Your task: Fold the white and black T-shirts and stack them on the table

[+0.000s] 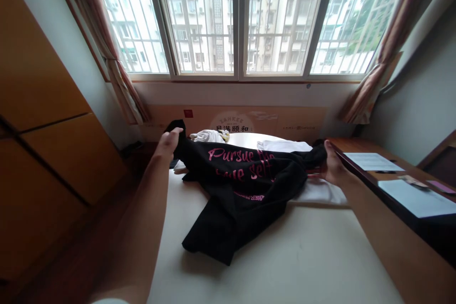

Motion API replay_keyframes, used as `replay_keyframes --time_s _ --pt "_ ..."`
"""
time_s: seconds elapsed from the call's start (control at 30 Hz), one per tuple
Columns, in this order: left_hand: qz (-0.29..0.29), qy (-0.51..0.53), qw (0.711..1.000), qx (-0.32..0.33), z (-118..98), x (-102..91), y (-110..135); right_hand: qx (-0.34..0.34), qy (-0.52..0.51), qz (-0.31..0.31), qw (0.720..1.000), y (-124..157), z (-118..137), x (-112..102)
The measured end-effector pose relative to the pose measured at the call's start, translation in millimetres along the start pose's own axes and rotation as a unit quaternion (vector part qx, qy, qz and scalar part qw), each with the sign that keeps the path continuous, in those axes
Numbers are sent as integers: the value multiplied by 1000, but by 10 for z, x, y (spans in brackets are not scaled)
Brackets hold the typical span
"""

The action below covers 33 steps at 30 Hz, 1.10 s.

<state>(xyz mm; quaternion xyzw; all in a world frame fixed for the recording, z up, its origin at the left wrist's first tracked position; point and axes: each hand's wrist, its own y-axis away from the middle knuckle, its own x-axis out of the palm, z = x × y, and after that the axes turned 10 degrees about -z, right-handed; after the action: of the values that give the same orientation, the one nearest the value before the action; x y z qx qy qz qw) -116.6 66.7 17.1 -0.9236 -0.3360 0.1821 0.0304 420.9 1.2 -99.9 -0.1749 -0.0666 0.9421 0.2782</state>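
Mattress [285, 256]: pale, bare in front.
Black shirt [242, 185], pink print up: mid-mattress, lower end slumped toward the viewer, top edge drawn across because both hands hold it apart.
Left hand [170, 143]: closed on the shirt's left end.
Right hand [333, 168]: closed on its right end, beside the desk [392, 199].
White clothes [283, 146]: flat behind the shirt, partly beneath it.
Window [238, 19]: barred, farthest.

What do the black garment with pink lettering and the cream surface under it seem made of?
The black garment with pink lettering looks like soft matte fabric, probably cotton: it sags and creases. The cream surface looks smooth and matte, perhaps a mattress cover: flat, unwrinkled.
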Motion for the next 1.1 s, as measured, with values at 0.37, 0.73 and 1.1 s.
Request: replay_keyframes --time_s 0.37,0.73,1.1 --pt "134 -261 882 369 181 554 341 100 -245 -20 964 35 -67 261" --pt "190 -420 797 391 234 646 531 104 44 -247 962 -241 -464 -70" --pt "431 -242 812 310 180 635 593 -270 242 -153 919 -38 -256 285"
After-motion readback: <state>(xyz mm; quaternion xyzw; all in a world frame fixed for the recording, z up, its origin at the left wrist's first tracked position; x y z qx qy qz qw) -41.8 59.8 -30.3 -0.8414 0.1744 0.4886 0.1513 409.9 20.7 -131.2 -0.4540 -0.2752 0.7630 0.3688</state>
